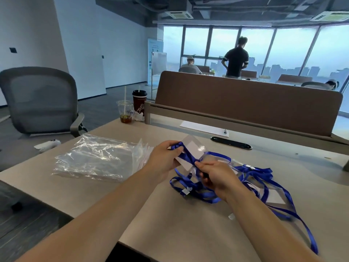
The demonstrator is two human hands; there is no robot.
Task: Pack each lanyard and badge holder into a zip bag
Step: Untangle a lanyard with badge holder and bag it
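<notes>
My left hand grips a clear badge holder with a white card inside, raised a little above the desk. A blue lanyard is wrapped across that holder. My right hand pinches the blue strap just below the holder. To the right lies a tangled heap of more blue lanyards with further clear badge holders among them. A stack of clear zip bags with red seal lines rests flat to the left of my hands.
The beige desk ends at a brown divider panel behind. Two drink cups stand at the back left corner. A white sheet and a black cable slot lie near the divider. A grey office chair stands left.
</notes>
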